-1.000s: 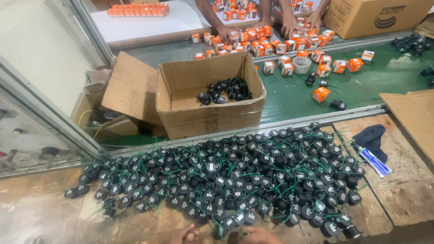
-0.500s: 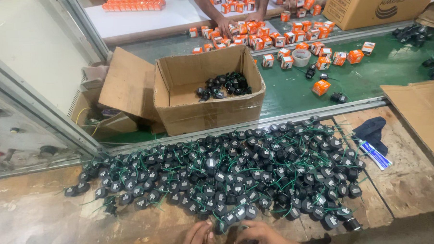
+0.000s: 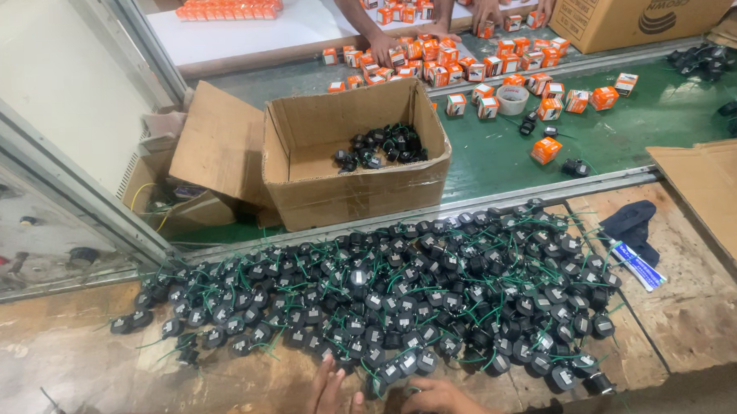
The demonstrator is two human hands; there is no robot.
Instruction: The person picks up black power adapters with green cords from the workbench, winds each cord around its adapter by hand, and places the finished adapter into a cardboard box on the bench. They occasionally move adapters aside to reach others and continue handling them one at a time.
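Left hand [image 3: 333, 396] at bottom centre lies flat, fingers together, touching the near edge of the heap of black round parts [image 3: 404, 304] spread across mid-frame. Right hand [image 3: 449, 402] beside it, fingers curled on one black part; grip unclear.

A factory packing line is being shown: black wired parts [image 3: 404, 304] heaped, small orange boxes [image 3: 494, 60] being sorted.
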